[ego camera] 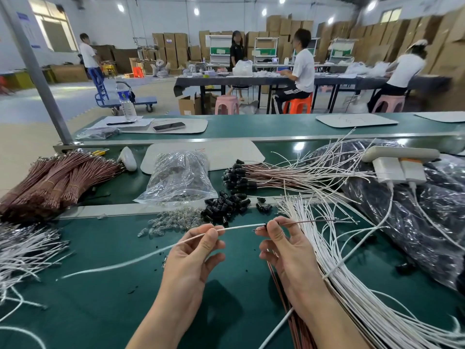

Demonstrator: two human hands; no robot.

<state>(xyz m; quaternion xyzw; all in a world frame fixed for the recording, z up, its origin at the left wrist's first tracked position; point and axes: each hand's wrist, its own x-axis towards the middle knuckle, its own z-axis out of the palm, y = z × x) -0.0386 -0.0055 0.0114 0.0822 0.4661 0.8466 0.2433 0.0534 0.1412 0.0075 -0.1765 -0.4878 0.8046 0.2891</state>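
Pinching a white wire [239, 227] in the left hand [191, 258], lying lower-left to upper-right, end pointing at the right hand [289, 255] pinching a brown wire [307, 222] running rightward.

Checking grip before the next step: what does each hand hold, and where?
Left hand pinches a white wire near its end; right hand pinches a brown wire near its end.

Left hand [193, 250], right hand [284, 248]: fingertips pinching, palms inward.

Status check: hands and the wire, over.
Left hand pinches white wire. Right hand pinches thin brown wire, white tip close beside it. Black caps and clear bulbs piled behind, nothing blocking.
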